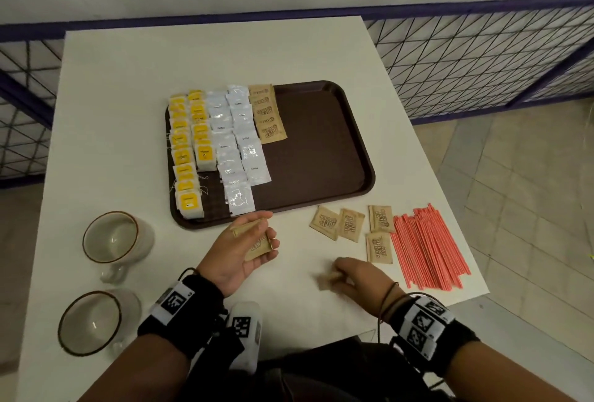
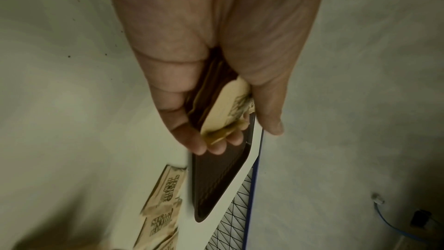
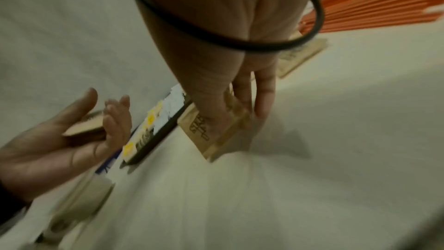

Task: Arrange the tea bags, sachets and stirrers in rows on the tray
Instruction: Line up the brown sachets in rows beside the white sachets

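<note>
A dark brown tray (image 1: pixel 324 151) holds two rows of yellow tea bags (image 1: pixel 186 151), two rows of white coffee sachets (image 1: pixel 236 144) and a short row of brown sugar sachets (image 1: pixel 266 114). My left hand (image 1: pixel 257 239) hovers palm up at the tray's near edge, fingers curled round a small stack of brown sachets (image 2: pixel 225 113). Right of it, my right hand (image 1: pixel 345 273) pinches one brown sachet (image 3: pixel 204 132) low over the table. More loose brown sachets (image 1: pixel 350 225) lie beside a pile of pink stirrers (image 1: pixel 427 247).
Two glass mugs (image 1: pixel 111 237) (image 1: pixel 90 321) stand at the white table's (image 1: pixel 128 80) near left. The tray's right half is bare. A wire mesh railing (image 1: pixel 482 64) runs behind and beside the table. The stirrers lie close to the table's right edge.
</note>
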Tool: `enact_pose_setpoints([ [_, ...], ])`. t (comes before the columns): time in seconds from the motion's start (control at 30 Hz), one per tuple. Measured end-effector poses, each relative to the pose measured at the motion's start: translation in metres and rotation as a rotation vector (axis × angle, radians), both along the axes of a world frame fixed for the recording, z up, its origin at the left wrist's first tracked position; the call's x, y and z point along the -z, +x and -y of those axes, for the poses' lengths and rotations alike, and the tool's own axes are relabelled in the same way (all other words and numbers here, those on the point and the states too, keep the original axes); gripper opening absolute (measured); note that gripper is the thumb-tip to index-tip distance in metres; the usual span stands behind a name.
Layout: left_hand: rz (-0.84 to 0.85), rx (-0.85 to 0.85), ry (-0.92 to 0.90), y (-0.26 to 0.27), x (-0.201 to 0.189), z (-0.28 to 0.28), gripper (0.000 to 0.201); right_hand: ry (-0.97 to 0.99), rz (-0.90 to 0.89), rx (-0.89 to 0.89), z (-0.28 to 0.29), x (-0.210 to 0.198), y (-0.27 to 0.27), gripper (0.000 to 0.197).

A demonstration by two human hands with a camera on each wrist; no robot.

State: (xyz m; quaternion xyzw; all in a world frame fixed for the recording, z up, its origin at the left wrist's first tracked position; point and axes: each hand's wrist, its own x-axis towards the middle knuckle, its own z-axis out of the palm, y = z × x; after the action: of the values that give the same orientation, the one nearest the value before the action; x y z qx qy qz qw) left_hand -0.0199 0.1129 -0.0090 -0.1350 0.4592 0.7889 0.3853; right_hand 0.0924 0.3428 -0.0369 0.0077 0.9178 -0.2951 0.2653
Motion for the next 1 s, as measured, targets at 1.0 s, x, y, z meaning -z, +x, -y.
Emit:
enact_pose_setpoints([
  [1.0,0.079,0.055,0.083,0.005,-0.008,0.001,0.100,0.007,-0.440,-0.354,0.087,-0.058,-0.082,0.065],
])
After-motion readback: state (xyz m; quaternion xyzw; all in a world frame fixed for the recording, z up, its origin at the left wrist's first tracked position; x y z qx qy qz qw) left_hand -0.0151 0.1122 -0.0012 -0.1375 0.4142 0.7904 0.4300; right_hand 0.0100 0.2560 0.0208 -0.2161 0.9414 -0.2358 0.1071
